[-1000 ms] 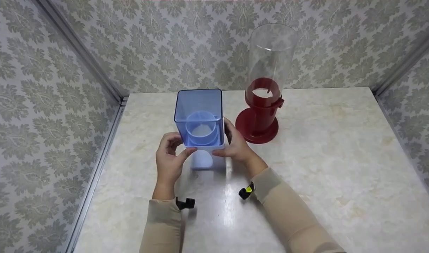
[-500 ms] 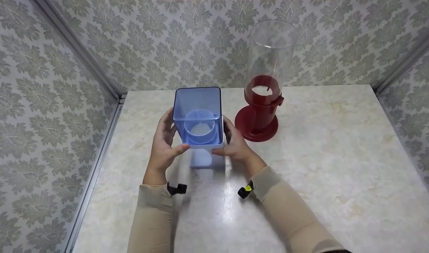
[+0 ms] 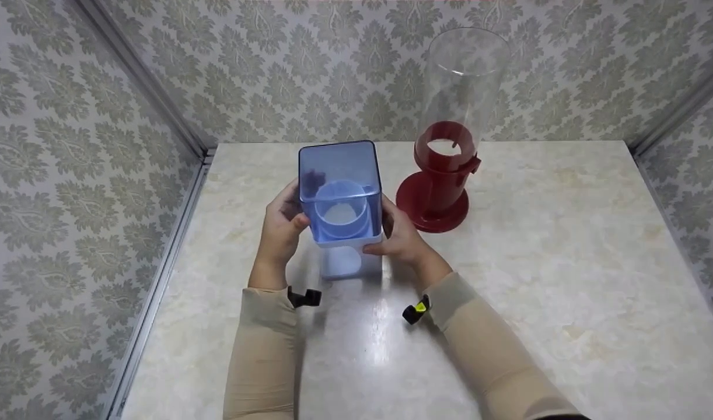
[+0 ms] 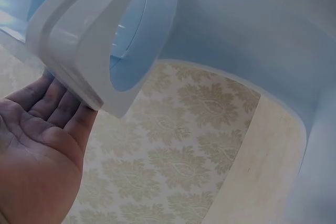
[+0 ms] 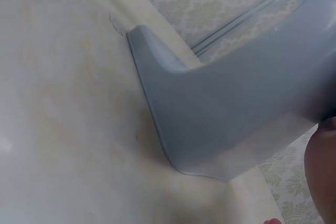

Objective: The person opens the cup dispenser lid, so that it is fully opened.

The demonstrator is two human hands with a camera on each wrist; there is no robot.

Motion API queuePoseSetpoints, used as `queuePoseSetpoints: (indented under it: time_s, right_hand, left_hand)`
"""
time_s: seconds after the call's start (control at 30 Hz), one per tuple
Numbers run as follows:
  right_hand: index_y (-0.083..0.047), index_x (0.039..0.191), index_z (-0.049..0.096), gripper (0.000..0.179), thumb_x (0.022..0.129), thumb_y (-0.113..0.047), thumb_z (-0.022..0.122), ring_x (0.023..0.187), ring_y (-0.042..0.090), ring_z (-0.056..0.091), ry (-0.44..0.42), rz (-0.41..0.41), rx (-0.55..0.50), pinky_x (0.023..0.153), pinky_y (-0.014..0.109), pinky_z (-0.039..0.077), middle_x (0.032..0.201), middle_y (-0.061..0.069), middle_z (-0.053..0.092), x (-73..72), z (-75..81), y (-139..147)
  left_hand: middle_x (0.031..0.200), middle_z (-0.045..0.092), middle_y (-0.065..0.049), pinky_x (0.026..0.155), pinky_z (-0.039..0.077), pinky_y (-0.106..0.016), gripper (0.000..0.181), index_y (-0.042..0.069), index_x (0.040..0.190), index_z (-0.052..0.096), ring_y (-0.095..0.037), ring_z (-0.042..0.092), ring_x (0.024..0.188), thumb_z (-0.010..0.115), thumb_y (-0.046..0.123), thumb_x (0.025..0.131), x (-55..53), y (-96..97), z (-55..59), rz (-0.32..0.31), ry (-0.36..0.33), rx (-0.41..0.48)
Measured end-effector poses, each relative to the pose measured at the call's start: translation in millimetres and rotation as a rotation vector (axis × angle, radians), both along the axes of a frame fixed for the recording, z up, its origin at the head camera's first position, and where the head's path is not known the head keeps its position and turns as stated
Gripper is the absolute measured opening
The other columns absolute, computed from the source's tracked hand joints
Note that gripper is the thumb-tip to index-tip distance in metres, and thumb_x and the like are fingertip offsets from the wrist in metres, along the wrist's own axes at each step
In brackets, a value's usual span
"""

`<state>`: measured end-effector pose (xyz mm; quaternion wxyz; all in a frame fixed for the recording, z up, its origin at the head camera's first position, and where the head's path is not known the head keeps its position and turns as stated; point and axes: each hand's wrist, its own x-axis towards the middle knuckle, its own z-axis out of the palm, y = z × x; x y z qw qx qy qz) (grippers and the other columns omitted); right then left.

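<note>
Blue dispenser (image 3: 346, 224), gripped by the right hand (image 3: 404, 240) at four o'clock; left hand (image 3: 279, 228) touches it, fingers extended, at nine

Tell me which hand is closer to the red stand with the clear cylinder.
The right hand: it's just left and in front of the red stand, on the right of the blue container; the left hand is farther left, on the container's other side.

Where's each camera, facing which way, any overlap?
Head: worn there, facing forward and down at the blue-and-white square plastic dispenser; left hand, right hand, beige sleeves show.
Left wrist: worn there, facing the dispenser's white lower part; that hand shows.
Right wrist: worn there, facing the dispenser's foot; part of that hand shows.
Wrist views share dispenser and leaf-patterned wall.
</note>
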<state>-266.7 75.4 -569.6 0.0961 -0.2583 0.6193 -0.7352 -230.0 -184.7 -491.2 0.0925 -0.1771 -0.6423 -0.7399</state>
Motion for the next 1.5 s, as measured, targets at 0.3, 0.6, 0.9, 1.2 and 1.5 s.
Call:
queuePoseSetpoints:
  time_s: [0.3, 0.6, 0.9, 1.2, 1.5]
  right_hand:
    - [0.004, 0.173, 0.036, 0.124, 0.082, -0.048, 0.102, 0.143, 0.013, 0.061, -0.004, -0.031, -0.006, 0.124, 0.023, 0.048, 0.168, 0.031, 0.053, 14.4, -4.3, 8.1]
    - [0.011, 0.16, 0.054, 0.118, 0.08, -0.07, 0.086, 0.123, 0.007, 0.071, -0.028, -0.207, 0.01, 0.107, 0.022, 0.056, 0.15, 0.035, 0.068, 37.0, -7.6, 5.8]
    - [0.014, 0.152, 0.061, 0.111, 0.083, -0.071, 0.077, 0.118, 0.003, 0.069, -0.033, -0.298, 0.013, 0.104, 0.019, 0.054, 0.142, 0.035, 0.072, 34.2, -13.6, 5.8]
    - [0.002, 0.143, 0.072, 0.094, 0.085, -0.072, 0.077, 0.122, 0.003, 0.066, -0.186, -0.12, -0.191, 0.112, 0.02, 0.052, 0.125, -0.009, 0.079, 19.5, -26.3, 10.8]
    - [-0.016, 0.133, 0.07, 0.029, 0.112, -0.036, 0.071, 0.125, 0.007, 0.064, -0.266, -0.036, -0.308, 0.117, 0.024, 0.047, 0.126, -0.009, 0.075, 16.3, -11.7, 19.2]
  left_hand:
    - [0.159, 0.064, -0.03, 0.129, 0.049, -0.029, 0.143, -0.012, 0.161, 0.053, -0.02, 0.067, 0.147, 0.086, 0.086, 0.062, 15.4, 7.0, 4.8, 0.114, -0.01, -0.044]
    - [0.154, 0.068, -0.03, 0.124, 0.053, -0.028, 0.131, -0.01, 0.157, 0.058, -0.016, 0.072, 0.14, 0.093, 0.069, 0.058, 38.5, 5.5, 11.4, 0.191, -0.037, -0.086]
    - [0.145, 0.076, -0.025, 0.115, 0.06, -0.028, 0.121, -0.005, 0.152, 0.066, -0.037, 0.075, 0.137, 0.098, 0.063, 0.058, 59.6, 22.9, 10.4, 0.372, -0.062, -0.151]
    - [0.124, 0.084, -0.021, 0.097, 0.068, -0.027, 0.063, -0.001, 0.124, 0.081, -0.036, 0.085, 0.114, 0.107, 0.023, 0.072, 82.9, 36.3, 20.7, 0.51, -0.118, -0.291]
    - [0.11, 0.085, -0.02, 0.087, 0.07, -0.027, 0.039, -0.003, 0.113, 0.083, -0.033, 0.087, 0.104, 0.102, 0.007, 0.08, 86.2, 34.1, 21.5, 0.436, -0.098, -0.284]
